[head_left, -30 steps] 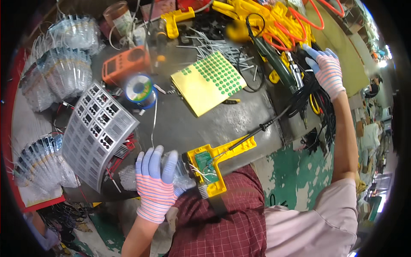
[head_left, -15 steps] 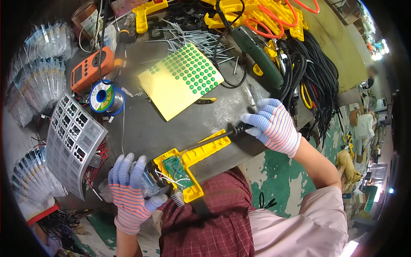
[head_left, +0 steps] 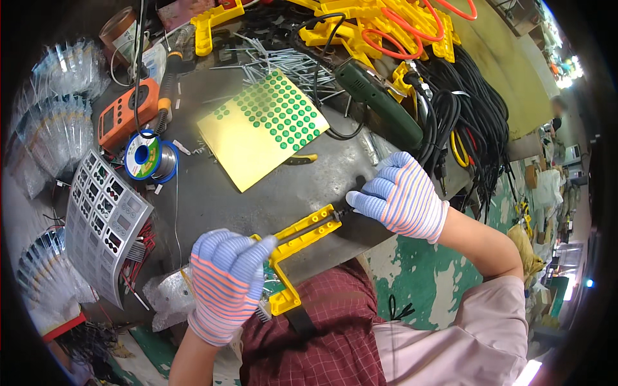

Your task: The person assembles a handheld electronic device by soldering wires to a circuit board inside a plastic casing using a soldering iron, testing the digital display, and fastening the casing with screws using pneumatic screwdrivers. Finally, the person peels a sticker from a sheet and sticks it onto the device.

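While the yellow housing half (head_left: 301, 242) lies open at the near edge of the bench (head_left: 205, 215), partly above the lap, the black cable (head_left: 310, 228) runs along the channel of its handle; the left hand (head_left: 226, 283) covers the inner part of the housing, with its fingers bent close together and their tips at the cable, but I cannot tell if they pinch it or only press; the right hand (head_left: 404, 198) has curled fingers, which seem to pinch the cable just beyond the handle's end.

For a good fit, I judge that the cable should be kept straight with light tension from the right, and its thick sleeve should sit squarely in the end notch; pressing inside should be gentle, because the circuit board (head_left: 271, 282) is beside the left fingers.

Hidden under the left hand are most of the board and the place where the cable meets it; the right fingertips hide their exact contact on the cable; the ridged metal piece (head_left: 263, 313) shows only partly; farther out, the black cables (head_left: 473, 106) overlap too much for counting, and the yellow shells (head_left: 367, 29) are cut off at the top.
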`<state>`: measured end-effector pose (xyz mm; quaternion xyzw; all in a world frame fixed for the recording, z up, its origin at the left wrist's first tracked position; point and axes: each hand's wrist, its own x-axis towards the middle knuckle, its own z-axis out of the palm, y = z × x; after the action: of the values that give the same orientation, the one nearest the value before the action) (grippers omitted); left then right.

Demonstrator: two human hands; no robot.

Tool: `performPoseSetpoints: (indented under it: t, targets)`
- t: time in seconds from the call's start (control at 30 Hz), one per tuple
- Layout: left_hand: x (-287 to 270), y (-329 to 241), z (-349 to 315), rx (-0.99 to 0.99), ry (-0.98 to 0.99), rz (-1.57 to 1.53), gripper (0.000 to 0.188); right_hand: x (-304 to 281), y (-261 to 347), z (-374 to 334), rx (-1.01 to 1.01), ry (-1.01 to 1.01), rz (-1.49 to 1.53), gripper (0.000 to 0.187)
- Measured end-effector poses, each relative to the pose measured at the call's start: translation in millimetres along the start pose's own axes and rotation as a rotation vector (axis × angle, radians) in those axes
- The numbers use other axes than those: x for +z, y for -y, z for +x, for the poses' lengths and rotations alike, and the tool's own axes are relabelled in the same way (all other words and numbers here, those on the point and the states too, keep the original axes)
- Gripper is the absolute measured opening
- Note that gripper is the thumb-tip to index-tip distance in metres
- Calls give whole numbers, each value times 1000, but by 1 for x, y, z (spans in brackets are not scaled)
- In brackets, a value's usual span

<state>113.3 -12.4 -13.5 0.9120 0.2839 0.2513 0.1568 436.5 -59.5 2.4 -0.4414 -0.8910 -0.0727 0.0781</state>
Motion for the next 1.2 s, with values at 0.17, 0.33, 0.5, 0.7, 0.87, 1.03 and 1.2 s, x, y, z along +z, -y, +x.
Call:
performPoseSetpoints:
  t: [0.17, 0.33, 0.5, 0.7, 0.87, 1.03, 1.2]
  targets:
    - [-3, -2, 9, 91, 95, 57, 41, -2, -1, 4, 80, 196, 71, 21]
    - [-9, -8, 19, 57, 356, 191, 48, -5, -1, 7, 67, 259, 33, 18]
    - [-9, -31, 28, 58, 311, 234, 46, -3, 2, 3, 140, 216, 62, 16]
    - [35, -77, 17, -164, 238, 387, 71, -3, 1, 8, 188, 191, 160, 16]
    - [47, -83, 20, -211, 218, 381, 72, -2, -1, 7, 174, 211, 182, 13]
    - [55, -83, 12, -223, 263, 381, 81, -4, -5, 8, 178, 275, 220, 19]
    - [53, -85, 12, -258, 287, 368, 77, -16, -23, 23, 144, 393, 449, 21]
